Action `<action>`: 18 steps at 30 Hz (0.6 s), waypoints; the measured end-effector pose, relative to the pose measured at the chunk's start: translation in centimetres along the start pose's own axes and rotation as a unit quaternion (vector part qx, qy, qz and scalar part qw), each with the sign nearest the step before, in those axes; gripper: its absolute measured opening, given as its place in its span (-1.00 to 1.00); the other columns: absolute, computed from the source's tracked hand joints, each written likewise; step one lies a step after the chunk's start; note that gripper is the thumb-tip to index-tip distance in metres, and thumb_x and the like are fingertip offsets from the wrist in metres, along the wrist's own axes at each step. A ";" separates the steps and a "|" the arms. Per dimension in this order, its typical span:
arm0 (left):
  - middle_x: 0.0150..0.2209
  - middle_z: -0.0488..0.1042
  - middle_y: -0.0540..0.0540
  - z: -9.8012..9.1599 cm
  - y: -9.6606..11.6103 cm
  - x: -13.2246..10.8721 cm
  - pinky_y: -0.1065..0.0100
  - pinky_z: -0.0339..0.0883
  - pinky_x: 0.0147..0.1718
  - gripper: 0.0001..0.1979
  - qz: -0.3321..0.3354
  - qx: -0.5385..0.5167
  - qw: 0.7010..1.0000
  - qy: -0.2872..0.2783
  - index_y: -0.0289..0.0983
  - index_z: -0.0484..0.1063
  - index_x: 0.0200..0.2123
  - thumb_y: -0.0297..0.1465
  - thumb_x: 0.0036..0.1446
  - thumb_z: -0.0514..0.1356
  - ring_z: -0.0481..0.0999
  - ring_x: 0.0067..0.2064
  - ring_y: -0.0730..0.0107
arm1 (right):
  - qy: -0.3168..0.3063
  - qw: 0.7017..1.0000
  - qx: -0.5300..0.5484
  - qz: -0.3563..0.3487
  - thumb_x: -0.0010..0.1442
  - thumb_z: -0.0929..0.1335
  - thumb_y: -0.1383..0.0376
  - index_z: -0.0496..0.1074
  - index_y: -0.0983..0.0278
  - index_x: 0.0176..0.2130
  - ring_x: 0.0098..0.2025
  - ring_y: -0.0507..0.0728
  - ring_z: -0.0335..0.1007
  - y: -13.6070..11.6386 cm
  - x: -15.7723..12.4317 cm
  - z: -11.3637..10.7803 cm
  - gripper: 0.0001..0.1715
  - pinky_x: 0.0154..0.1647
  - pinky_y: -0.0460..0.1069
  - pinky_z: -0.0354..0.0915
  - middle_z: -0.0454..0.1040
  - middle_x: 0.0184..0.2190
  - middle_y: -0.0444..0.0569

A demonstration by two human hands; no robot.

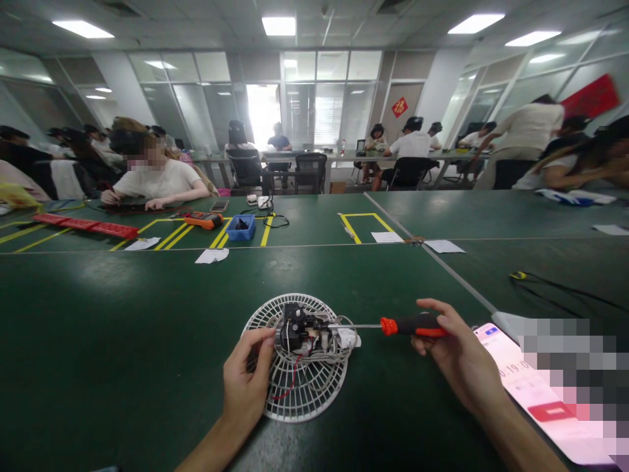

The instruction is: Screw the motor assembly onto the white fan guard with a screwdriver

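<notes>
A white round fan grille [304, 393] lies on the green table in front of me. On it rests a black fan motor [292, 328] with exposed wiring, a red wire and a pale cable coiled about it. My left hand [250, 370] pinches the left end of the motor between thumb and fingers. In my right hand [449, 341] is a screwdriver [410, 326] with a black and orange handle, held level. Its shaft points left and reaches the right side of the motor assembly; the tip is hard to make out against the parts.
At right lies a lit phone [525, 393], partly blurred out. Farther off are a blue bin [240, 227], an orange multimeter [204, 220], red trays [86, 225], paper slips [212, 255] and a black strap [555, 285]. A person [160, 177] sits across the table at left.
</notes>
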State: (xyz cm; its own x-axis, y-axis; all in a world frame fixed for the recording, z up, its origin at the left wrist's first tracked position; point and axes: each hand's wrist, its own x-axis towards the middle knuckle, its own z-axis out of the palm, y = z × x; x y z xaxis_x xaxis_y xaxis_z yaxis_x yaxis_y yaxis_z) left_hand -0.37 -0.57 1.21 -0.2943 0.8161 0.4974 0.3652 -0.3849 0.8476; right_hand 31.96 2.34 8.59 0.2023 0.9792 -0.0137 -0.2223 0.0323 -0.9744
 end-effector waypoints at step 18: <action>-0.23 0.61 -0.06 -0.1 -0.5 -0.2 0.36 0.49 -0.22 -0.82 0.000 0.012 1.000 -0.002 -0.21 0.60 -0.15 -0.27 0.31 0.23 0.60 -0.23 0.32 | 0.032 0.988 0.137 0.061 -0.24 0.32 0.44 0.57 0.09 -0.22 -0.05 0.22 0.51 -0.6 0.1 0.0 -0.46 0.24 0.23 0.31 0.63 -0.24 -0.08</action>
State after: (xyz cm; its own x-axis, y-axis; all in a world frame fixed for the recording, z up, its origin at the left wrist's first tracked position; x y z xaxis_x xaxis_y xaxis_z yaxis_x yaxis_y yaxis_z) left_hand -0.60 -0.56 0.70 -0.2904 0.8177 0.4971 0.3865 -0.3750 0.8426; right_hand 32.06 2.39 9.20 0.2161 0.9648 -0.1497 -0.4963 -0.0235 -0.8678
